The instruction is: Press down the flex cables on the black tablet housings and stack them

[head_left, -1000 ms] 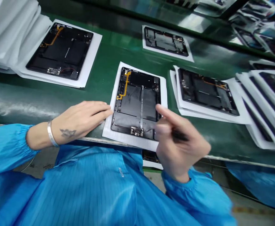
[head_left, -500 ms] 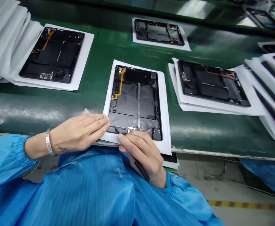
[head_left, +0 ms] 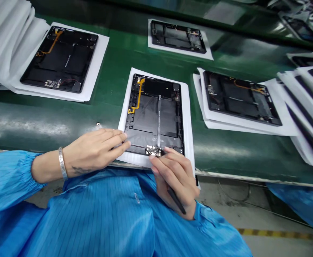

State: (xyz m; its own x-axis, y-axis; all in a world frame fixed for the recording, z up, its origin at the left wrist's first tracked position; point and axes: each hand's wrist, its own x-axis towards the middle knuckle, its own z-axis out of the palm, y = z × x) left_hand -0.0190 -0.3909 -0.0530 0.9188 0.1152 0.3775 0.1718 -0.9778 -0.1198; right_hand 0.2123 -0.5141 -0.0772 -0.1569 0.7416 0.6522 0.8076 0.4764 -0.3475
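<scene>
An opened black tablet housing (head_left: 151, 114) lies on a white sheet (head_left: 188, 125) in front of me, with an orange flex cable (head_left: 139, 96) at its upper left. A small circuit board (head_left: 153, 150) sits along its near edge. My left hand (head_left: 100, 148) rests with its fingertips on the housing's lower left edge, fingers stretched out side by side. My right hand (head_left: 174, 171) is closed around a dark pen-like tool (head_left: 176, 200), its fingers beside the small board. The tool's tip is hard to make out.
More opened housings on white sheets lie at the left (head_left: 62, 60), the far middle (head_left: 176, 37) and the right (head_left: 242, 98). A stack of white sheets (head_left: 6, 46) stands at the left. Several interleaved panels (head_left: 306, 110) lean at the right. The green bench's edge (head_left: 226, 175) runs before me.
My right hand has moved right along the near edge of the housing, from its left part to the small board, with the tool still held. My left hand has shifted slightly right.
</scene>
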